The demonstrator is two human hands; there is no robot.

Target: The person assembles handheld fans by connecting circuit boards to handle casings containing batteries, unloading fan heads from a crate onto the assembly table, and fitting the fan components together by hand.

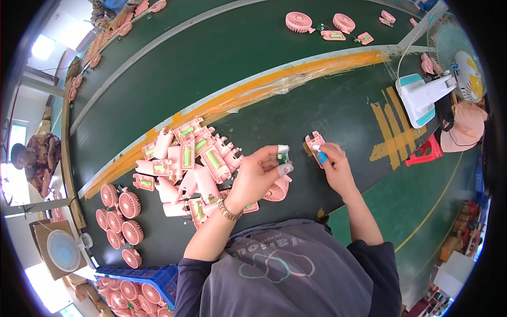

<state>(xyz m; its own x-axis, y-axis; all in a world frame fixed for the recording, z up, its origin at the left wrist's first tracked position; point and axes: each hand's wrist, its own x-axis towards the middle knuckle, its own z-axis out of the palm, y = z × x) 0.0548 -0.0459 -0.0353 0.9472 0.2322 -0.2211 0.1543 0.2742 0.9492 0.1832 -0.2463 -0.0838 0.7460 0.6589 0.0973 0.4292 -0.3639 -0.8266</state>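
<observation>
Nearest the person's grey shirt [301, 277], a pink fan head [276, 192] shows below the left hand [259, 168], partly covered; whether it rests or hangs there is hard to tell. The left thumb and forefinger pinch a small green circuit board [282, 158]. A pink casing [315, 141] lies rightward and slightly beyond that board, across a gap, its long axis pointing away with the far end leaning left. The right hand [338, 166], the nearer one, grips the casing's near end. Leftward spreads a heap of pink casings [205, 181]; beyond the yellow-taped edge [253, 95] lie more fan parts [334, 36].
</observation>
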